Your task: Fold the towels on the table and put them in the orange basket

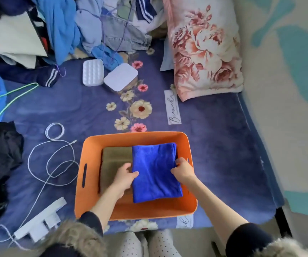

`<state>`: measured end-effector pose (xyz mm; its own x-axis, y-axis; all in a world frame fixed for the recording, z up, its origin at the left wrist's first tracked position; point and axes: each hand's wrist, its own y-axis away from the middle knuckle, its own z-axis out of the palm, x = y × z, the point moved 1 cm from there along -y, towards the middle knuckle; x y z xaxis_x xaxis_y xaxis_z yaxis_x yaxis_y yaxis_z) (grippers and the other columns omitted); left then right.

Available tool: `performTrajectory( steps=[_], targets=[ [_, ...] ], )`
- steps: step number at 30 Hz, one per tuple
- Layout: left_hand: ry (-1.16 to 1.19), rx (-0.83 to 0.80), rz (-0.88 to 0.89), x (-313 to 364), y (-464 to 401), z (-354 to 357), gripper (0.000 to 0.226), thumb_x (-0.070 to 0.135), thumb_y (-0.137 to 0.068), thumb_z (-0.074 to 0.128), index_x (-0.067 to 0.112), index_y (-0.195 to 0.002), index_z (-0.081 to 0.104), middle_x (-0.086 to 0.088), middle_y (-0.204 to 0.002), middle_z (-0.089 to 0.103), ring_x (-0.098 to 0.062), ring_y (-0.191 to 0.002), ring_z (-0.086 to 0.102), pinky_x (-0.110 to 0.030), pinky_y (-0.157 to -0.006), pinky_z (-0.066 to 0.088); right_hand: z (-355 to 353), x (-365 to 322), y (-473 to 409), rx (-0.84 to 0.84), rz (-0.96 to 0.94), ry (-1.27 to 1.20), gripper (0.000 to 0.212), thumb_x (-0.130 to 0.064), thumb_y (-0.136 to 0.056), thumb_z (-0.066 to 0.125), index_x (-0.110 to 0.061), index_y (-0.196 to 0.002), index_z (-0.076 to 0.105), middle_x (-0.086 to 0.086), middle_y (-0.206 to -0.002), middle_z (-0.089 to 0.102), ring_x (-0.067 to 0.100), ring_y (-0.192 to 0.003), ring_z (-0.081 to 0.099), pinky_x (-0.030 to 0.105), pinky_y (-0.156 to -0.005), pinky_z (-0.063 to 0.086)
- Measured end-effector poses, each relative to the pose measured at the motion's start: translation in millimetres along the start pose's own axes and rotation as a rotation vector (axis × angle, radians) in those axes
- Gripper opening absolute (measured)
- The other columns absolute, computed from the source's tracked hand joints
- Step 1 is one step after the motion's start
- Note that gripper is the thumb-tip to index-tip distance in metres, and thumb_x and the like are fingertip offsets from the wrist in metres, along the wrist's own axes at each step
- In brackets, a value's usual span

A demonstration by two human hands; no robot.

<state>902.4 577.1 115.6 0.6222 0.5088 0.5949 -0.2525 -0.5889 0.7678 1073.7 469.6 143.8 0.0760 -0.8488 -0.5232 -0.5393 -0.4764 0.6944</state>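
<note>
Leaning over the orange basket (79,184), the person has both hands down inside it, settling a folded blue towel (156,171) beside a folded olive-brown towel (115,158). The left hand (124,178) rests at the blue towel's left edge, fingers curled over the border where it overlaps the olive one; it seems to be pinching that edge, probably to keep the fold from springing open. The right hand (183,168) grips the towel's right edge against the basket wall, fingers bent around the cloth. Holding both sides at once looks like a way to lower the towel flat and square it in the free half of the basket.

The basket itself sits on a bed covered by a purple floral blanket (214,138), not a table, close to the near edge so it is within easy reach. I can see no loose towel waiting on the blanket nearby, so the job may be close to done.

A white label (173,108) sewn on the blanket carries looping script, something like "Bur…", too cursive to read with confidence. A second label (185,220) peeks out under the basket's near corner.

A white cable (51,164) lies coiled to the left, and a flowered pillow (203,45) rests beyond.
</note>
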Motion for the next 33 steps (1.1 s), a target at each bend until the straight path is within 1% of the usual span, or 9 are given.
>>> performTrajectory(
  steps=[4,6,12,15,19,22,25,29,33],
  targets=[
    [-0.067,-0.005,-0.059,-15.4,-26.4,20.7,0.052,0.010,-0.090,0.058,0.010,-0.139,0.039,-0.014,-0.126,0.050,-0.025,-0.111,0.053,-0.039,-0.092,0.045,18.0,11.9,-24.2,0.009,0.052,0.075,0.020,-0.005,-0.085,0.046,-0.019,-0.098,0.042,-0.001,-0.094,0.052,0.021,-0.083,0.051,0.028,-0.071,0.039],
    [-0.084,0.003,-0.064,-16.8,-40.6,24.9,0.052,0.011,-0.090,0.059,0.011,-0.138,0.039,-0.014,-0.130,0.049,-0.028,-0.119,0.049,-0.041,-0.097,0.044,22.6,13.8,-34.9,0.036,0.074,0.083,0.020,-0.004,-0.084,0.046,-0.017,-0.099,0.047,0.003,-0.100,0.057,0.026,-0.090,0.055,0.029,-0.074,0.042],
    [-0.150,0.014,-0.062,-18.2,-72.3,32.3,0.034,0.006,-0.090,0.057,0.011,-0.123,0.052,0.005,-0.081,0.053,-0.022,-0.081,0.056,-0.035,-0.077,0.048,31.1,15.4,-55.7,0.098,0.116,0.129,0.018,-0.001,-0.082,0.046,-0.009,-0.097,0.052,0.012,-0.101,0.061,0.033,-0.093,0.059,0.033,-0.072,0.046],
    [-0.084,0.033,-0.094,-23.6,-79.6,34.4,0.030,0.001,-0.091,0.052,0.009,-0.120,0.055,0.001,-0.085,0.057,-0.023,-0.081,0.057,-0.040,-0.083,0.051,37.5,14.2,-61.2,0.118,0.162,0.105,0.032,0.000,-0.086,0.043,-0.007,-0.117,0.049,0.015,-0.117,0.057,0.035,-0.106,0.056,0.042,-0.089,0.049],
    [-0.134,0.067,-0.013,-25.0,-78.6,35.3,0.034,0.000,-0.091,0.050,0.010,-0.123,0.052,-0.012,-0.115,0.060,-0.022,-0.092,0.057,-0.037,-0.091,0.048,42.5,18.3,-67.9,0.145,0.104,0.173,0.052,-0.002,-0.089,0.043,-0.010,-0.139,0.031,0.015,-0.135,0.044,0.034,-0.119,0.048,0.043,-0.100,0.043],
    [-0.599,0.105,0.391,-25.0,-65.1,35.1,0.048,0.006,-0.085,0.059,0.014,-0.132,0.048,-0.009,-0.133,0.046,-0.026,-0.118,0.049,-0.036,-0.099,0.039,52.4,23.1,-63.3,0.138,-0.036,0.359,0.065,-0.005,-0.090,0.045,-0.013,-0.147,0.017,0.012,-0.152,0.023,0.031,-0.136,0.029,0.039,-0.108,0.033],
    [-1.099,0.003,0.711,-26.0,-62.2,43.7,0.085,0.028,-0.071,0.077,0.023,-0.144,0.034,-0.011,-0.156,0.017,-0.036,-0.143,0.017,-0.052,-0.112,0.021,65.2,32.0,-60.8,0.079,-0.208,0.595,0.069,-0.008,-0.090,0.046,-0.016,-0.149,0.011,0.009,-0.158,0.005,0.028,-0.145,0.005,0.036,-0.115,0.020],
    [-1.433,-0.142,0.689,-25.7,-90.5,53.0,0.121,0.061,-0.068,0.067,0.031,-0.140,-0.026,-0.009,-0.145,-0.038,-0.032,-0.134,-0.035,-0.058,-0.104,-0.021,71.2,38.8,-77.9,-0.034,-0.270,0.821,0.091,-0.015,-0.088,0.056,-0.023,-0.148,-0.012,0.012,-0.156,-0.017,0.031,-0.144,-0.016,0.043,-0.117,0.018],
    [-1.508,-0.181,0.588,-47.7,-116.6,52.3,0.124,0.077,-0.065,0.056,0.032,-0.129,-0.040,-0.005,-0.138,-0.049,-0.029,-0.127,-0.045,-0.059,-0.096,-0.030,78.9,51.9,-99.0,-0.160,-0.208,0.901,0.106,-0.022,-0.085,0.065,-0.027,-0.145,-0.022,0.014,-0.153,-0.026,0.033,-0.141,-0.022,0.046,-0.119,0.008]
  ],
)
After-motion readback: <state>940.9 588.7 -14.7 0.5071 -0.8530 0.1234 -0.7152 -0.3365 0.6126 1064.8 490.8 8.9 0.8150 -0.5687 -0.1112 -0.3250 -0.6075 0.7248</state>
